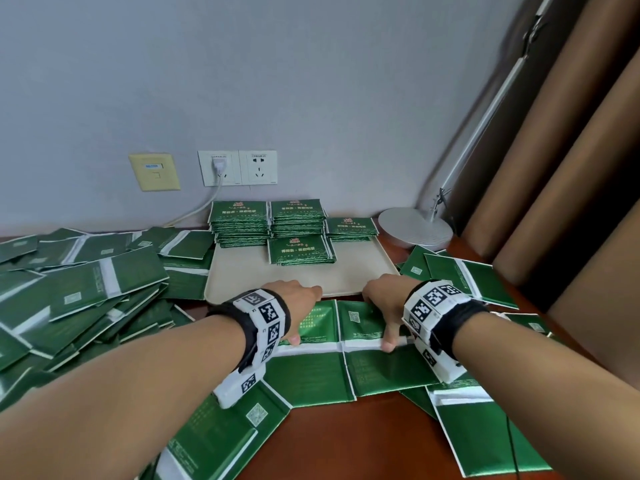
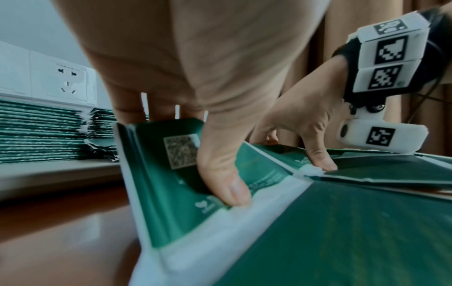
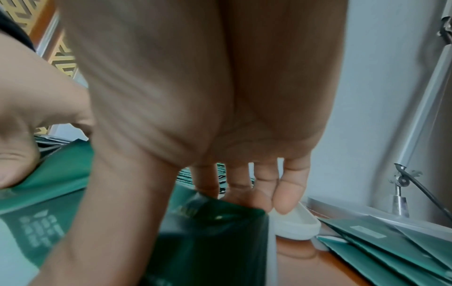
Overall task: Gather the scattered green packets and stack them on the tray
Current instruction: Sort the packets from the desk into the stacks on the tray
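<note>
Desk, packet under left hand (pinched)

A round lamp base sits near brown curtains; wall sockets hold one white plug.

We note many flat green packets, glossy, each with a white strip and a small code patch, scattered and overlapping on the surface left, right and near. Two packets lie side by side, touching, just before the tray's near rim, their far edges lifted. The beige tray sits flat against the wall. It carries four stacks, printed side up: two tall and one low along the back, a low one in front.
</note>
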Available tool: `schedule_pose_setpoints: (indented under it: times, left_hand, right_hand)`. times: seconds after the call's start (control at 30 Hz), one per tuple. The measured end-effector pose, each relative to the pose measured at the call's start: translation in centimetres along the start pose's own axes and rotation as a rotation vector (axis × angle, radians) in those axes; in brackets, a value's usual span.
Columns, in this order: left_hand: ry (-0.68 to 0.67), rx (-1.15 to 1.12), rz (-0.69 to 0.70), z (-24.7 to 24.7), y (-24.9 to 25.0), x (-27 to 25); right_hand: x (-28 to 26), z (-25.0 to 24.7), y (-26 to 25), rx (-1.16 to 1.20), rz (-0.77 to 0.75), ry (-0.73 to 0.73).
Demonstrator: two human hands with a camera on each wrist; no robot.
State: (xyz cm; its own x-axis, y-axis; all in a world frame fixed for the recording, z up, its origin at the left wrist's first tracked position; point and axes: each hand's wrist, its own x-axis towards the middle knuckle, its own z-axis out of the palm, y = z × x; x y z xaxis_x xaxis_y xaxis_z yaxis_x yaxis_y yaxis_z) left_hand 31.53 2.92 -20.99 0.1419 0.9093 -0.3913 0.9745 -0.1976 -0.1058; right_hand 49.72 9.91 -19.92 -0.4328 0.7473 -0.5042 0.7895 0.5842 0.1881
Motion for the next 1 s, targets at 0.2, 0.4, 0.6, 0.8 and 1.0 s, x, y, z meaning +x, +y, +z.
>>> schedule_pose_setpoints:
  times: [0.2, 0.4, 0.6, 0.8, 1.0]
  left_hand:
    - [0.024, 0.038, -0.023, 0.1, -0.2, 0.1]
    - [0.071, 0.073, -0.025, 0.0, 0.3, -0.5]
    - [0.244, 0.052, 0.008, -1.4, 0.6, -1.1]
    - [0.252, 0.091, 0.058, -0.5, 1.8, -1.9]
    - [0.087, 0.098, 0.086, 0.1, 3.6, -3.0]
  right_hand:
    - [-0.1, -0.3, -0.6, -0.038, -0.015, 0.02]
    - [-1.6, 0.6, 0.2, 0.09, -0.01, 0.155]
    - [-4.5, 1.5, 2.5, 0.142, 0.0, 0.383]
    - [-6.9, 2.2, 1.5, 0.056, -0.096, 0.332]
    - [-6.9, 3.3, -2.2, -0.116, -0.11, 0.201]
